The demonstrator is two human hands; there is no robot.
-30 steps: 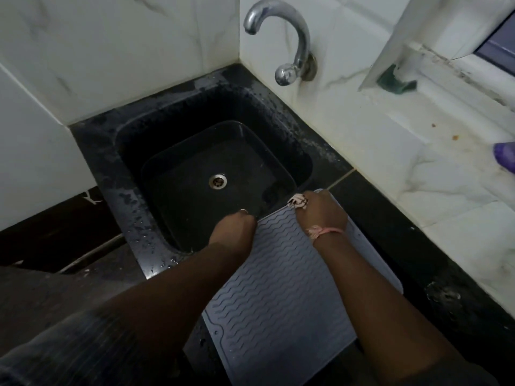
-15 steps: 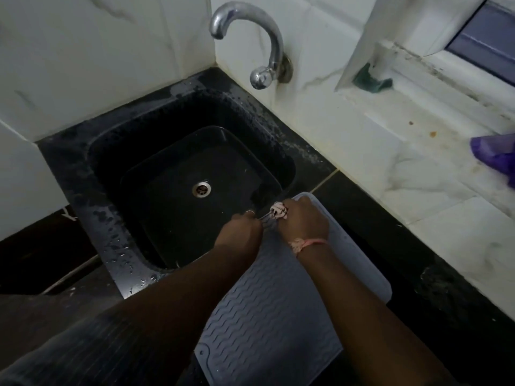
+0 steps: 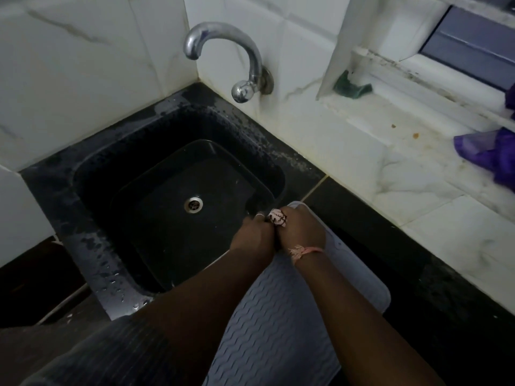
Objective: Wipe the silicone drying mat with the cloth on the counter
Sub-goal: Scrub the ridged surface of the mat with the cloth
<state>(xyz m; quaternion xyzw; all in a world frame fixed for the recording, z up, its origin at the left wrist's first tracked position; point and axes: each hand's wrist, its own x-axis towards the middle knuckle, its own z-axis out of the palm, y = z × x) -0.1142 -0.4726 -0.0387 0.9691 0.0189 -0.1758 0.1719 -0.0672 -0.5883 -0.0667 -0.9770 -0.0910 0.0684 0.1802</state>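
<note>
We see the grey, wave-ribbed mat (image 3: 278,324) flat beneath both fists, our right hand (image 3: 302,232) clutching a bunched pink cloth (image 3: 277,217), left hand (image 3: 255,236) curled alongside, its hold unclear.

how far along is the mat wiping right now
Early or mid-job. The cloth is bunched between the right hand and left hand at the far corner of the mat by the sink. The near ribbed area shows no sign of wiping.

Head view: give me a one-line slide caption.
Both hands, left and right, bunch a small cloth at the grey drying mat's far corner beside the black sink.
</note>
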